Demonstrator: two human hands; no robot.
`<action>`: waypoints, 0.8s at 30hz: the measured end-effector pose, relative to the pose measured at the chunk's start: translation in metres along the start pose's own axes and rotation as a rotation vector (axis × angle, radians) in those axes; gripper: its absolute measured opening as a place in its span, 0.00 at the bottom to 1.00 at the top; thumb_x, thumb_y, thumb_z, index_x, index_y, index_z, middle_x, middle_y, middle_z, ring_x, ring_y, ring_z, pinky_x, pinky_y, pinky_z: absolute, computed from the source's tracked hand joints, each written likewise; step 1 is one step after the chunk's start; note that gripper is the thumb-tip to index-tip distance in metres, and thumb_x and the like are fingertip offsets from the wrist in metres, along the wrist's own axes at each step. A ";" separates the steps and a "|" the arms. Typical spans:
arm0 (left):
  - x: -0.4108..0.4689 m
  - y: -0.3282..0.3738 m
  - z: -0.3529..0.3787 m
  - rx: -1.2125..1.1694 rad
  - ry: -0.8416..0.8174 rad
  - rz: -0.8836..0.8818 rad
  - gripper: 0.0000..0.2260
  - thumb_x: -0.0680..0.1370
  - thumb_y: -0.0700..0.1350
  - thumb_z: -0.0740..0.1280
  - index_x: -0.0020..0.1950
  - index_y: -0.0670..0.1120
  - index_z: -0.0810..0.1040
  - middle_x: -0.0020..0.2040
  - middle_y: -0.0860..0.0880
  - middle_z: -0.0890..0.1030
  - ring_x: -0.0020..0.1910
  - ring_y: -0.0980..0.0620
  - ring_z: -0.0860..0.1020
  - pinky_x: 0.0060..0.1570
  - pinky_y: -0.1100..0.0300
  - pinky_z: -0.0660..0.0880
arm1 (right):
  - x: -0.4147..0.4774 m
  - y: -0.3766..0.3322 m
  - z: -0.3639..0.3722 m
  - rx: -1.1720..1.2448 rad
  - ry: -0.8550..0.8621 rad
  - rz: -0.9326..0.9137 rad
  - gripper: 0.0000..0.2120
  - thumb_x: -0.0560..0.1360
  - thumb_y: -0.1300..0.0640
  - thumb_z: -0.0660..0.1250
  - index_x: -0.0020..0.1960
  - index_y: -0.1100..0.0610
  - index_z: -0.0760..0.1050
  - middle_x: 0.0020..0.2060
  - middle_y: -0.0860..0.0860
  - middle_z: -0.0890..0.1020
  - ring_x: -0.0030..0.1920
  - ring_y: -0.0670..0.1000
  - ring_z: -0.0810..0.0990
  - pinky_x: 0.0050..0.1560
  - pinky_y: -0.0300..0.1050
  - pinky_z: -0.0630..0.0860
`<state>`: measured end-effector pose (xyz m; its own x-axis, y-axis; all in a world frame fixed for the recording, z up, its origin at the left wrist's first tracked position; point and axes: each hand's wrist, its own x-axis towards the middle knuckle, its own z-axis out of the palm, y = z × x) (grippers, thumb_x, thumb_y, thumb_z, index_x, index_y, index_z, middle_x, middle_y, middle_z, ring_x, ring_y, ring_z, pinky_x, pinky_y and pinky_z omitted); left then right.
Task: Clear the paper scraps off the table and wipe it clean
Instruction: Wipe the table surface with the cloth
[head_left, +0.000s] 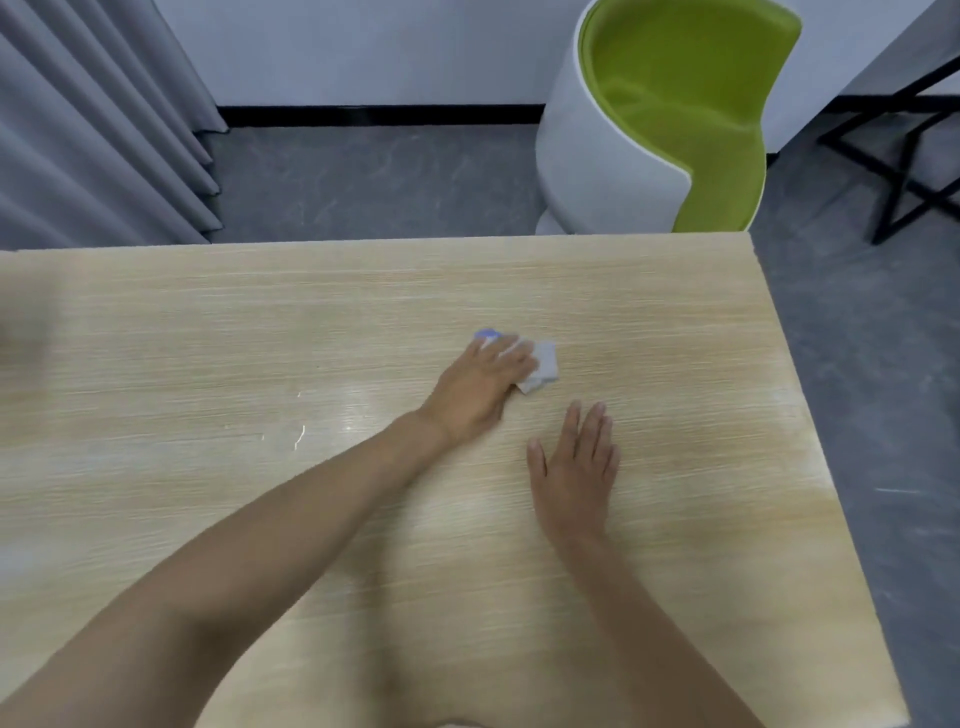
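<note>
On the table (208, 338), left hand (475, 392) pressing white cloth (543, 366), fingers together, right hand (574, 470) flat, fingers slightly apart

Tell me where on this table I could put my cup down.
The left side of the table is bare, out to the edge by the curtain. A bare strip also runs along the far edge before the green chair. Crowded right of centre: the left hand presses the cloth beside the flat right hand.
</note>
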<state>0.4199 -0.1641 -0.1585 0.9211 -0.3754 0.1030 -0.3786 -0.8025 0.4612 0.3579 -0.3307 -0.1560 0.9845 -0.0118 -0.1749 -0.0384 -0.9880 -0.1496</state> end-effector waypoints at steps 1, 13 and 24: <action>-0.007 -0.003 -0.001 0.018 -0.076 0.164 0.24 0.72 0.30 0.60 0.67 0.42 0.73 0.70 0.43 0.72 0.70 0.41 0.67 0.69 0.45 0.59 | 0.001 0.002 0.001 -0.001 0.001 -0.008 0.34 0.77 0.40 0.47 0.75 0.61 0.58 0.73 0.63 0.61 0.73 0.61 0.62 0.69 0.59 0.62; -0.018 0.004 -0.006 -0.018 0.064 -0.045 0.19 0.71 0.32 0.55 0.57 0.43 0.76 0.56 0.44 0.78 0.53 0.40 0.74 0.55 0.50 0.67 | -0.003 0.018 -0.007 0.019 0.051 -0.050 0.33 0.79 0.41 0.45 0.76 0.63 0.56 0.74 0.63 0.60 0.74 0.60 0.59 0.73 0.56 0.55; -0.015 0.007 -0.005 -0.052 0.198 -0.549 0.22 0.74 0.29 0.57 0.67 0.40 0.72 0.71 0.40 0.70 0.73 0.38 0.61 0.71 0.42 0.54 | -0.085 0.064 0.005 -0.048 0.080 0.013 0.29 0.79 0.46 0.51 0.73 0.62 0.61 0.73 0.63 0.62 0.73 0.61 0.62 0.70 0.58 0.60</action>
<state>0.4041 -0.1618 -0.1527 0.9823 0.1871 -0.0027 0.1595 -0.8294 0.5355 0.2706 -0.3919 -0.1554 0.9946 -0.0352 -0.0977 -0.0450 -0.9939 -0.1007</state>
